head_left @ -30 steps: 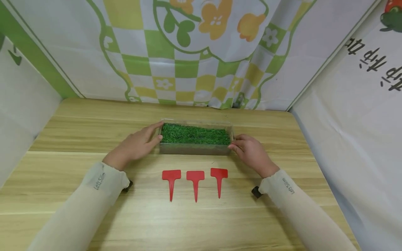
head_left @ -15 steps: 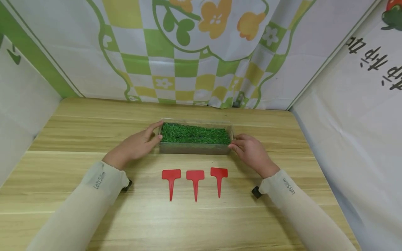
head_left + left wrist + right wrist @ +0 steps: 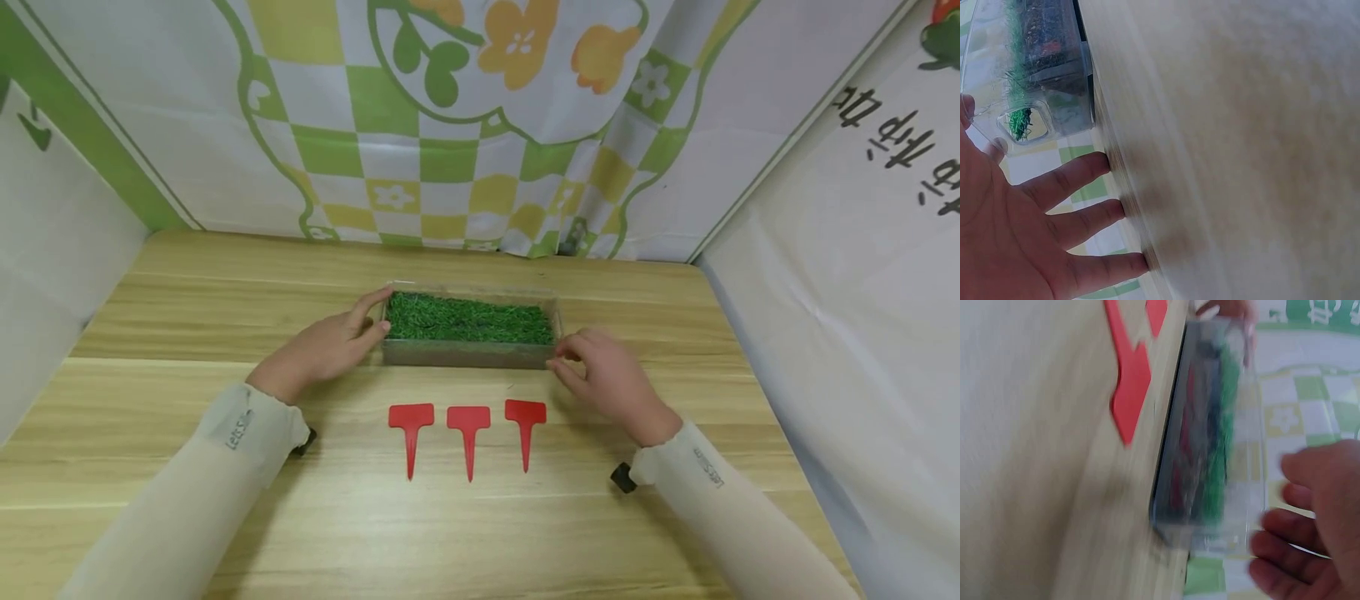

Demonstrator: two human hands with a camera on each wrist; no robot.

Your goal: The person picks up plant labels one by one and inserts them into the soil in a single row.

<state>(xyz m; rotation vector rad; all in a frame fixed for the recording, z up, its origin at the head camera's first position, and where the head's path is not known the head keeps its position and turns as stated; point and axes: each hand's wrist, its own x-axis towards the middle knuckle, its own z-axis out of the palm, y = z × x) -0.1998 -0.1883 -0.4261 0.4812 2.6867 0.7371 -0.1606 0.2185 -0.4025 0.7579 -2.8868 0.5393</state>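
Note:
A clear plastic box (image 3: 468,355) with artificial grass (image 3: 468,320) in it stands on the wooden table, long side toward me. At its left end is my left hand (image 3: 318,348): thumb and index finger touch the end wall near the rim. The other three fingers (image 3: 1085,223) are spread straight down to the tabletop in the left wrist view. Just off the box's right end, my right hand (image 3: 611,379) has its fingers loosely bent and nothing between them. Three red T-shaped plant labels, left (image 3: 411,425), middle (image 3: 468,425) and right (image 3: 526,421), lie in a row before the box.
Behind the table (image 3: 465,542) hangs a green, yellow and white checked cloth (image 3: 390,158) with flowers. White sheets (image 3: 847,333) close off the sides. A dark wrist device (image 3: 622,477) sits under the right cuff.
My right hand has come off the box's right end and moved slightly right, its fingers loosening. My left hand stays at the left end, and box and labels keep their places.

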